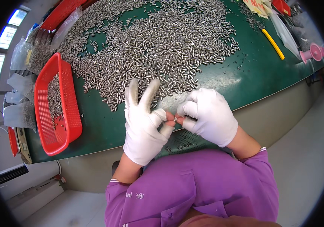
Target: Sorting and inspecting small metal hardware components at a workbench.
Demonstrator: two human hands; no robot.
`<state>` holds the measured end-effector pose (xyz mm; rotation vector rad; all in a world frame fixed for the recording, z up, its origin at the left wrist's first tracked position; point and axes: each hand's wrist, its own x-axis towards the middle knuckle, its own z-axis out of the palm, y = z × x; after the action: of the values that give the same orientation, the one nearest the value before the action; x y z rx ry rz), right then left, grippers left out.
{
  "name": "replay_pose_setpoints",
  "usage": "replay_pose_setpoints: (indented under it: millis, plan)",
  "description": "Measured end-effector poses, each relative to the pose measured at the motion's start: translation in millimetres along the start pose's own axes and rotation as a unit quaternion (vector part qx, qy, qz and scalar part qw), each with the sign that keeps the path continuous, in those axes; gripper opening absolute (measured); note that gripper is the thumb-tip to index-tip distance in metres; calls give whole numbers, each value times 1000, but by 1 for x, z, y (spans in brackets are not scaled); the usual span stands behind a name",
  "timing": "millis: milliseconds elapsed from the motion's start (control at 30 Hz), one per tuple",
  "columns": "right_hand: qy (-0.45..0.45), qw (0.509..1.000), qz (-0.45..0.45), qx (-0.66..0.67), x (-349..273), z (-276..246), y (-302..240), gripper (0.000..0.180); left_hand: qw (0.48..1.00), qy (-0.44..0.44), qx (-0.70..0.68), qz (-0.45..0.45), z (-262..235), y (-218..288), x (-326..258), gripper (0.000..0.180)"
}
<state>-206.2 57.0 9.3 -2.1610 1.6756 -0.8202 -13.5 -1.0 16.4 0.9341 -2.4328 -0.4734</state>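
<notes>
Both my hands wear white gloves and meet just above the near edge of the green table (pixel 105 128). My left hand (pixel 143 121) and my right hand (pixel 209 115) pinch one small silver metal part (pixel 175 119) between their fingertips. The left hand's two outer fingers stick up, spread apart. A large heap of the same small metal parts (pixel 158 41) covers the table just beyond my hands. A few loose parts (pixel 184 144) lie in a dark perforated tray under my hands.
A red mesh basket (pixel 65 128) with several metal parts in it stands at the left. Clear plastic bags (pixel 20 113) of parts lie at the far left. A yellow-handled tool (pixel 273 44) and a pink small fan (pixel 313 53) sit at the right.
</notes>
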Motion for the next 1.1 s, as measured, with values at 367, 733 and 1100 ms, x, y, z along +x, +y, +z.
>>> replay_pose_setpoints:
  millis: [367, 733, 1100]
  plan:
    - [96, 995, 8, -23, 3, 1, 6, 15, 990, 110, -28, -81, 6, -11, -12, 21]
    - [98, 987, 8, -130, 22, 15, -11, 9, 981, 125, 130, -77, 18, -9, -9, 23]
    - [97, 988, 34, -113, 18, 13, -13, 7, 986, 98, 111, -75, 11, -8, -14, 26]
